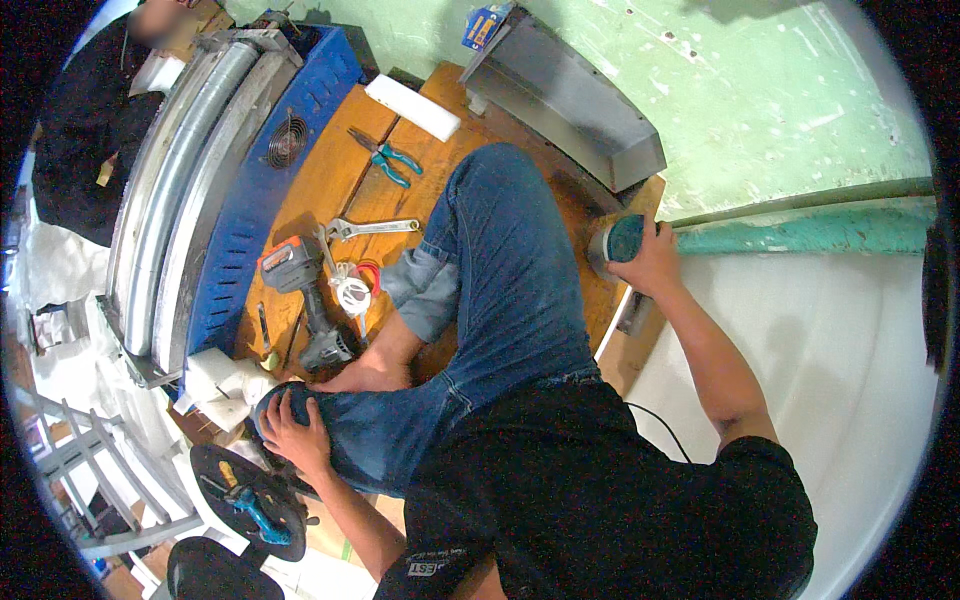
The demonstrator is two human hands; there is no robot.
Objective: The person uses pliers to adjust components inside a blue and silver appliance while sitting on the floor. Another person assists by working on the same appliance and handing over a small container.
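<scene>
My right hand (652,262) is wrapped round a short round container (626,238) with a dark teal top and a pale metallic side, at the right edge of the wooden bench; what it is exactly does not show. My left hand (296,430) lies with fingers spread on my bent knee, holding nothing. Before my legs lie a cordless drill (318,318), an adjustable wrench (375,228) and pliers (388,157) with teal handles. A white roll (353,294) with something red beside it rests between the drill and my foot.
A blue machine (262,165) with long metal rollers (190,190) stands along the left. Behind the bench are a white block (412,107), a grey metal trough (570,95) and a small blue box (482,27). Another person (85,120) in black is beyond the machine. A round black seat (225,490) holds tools.
</scene>
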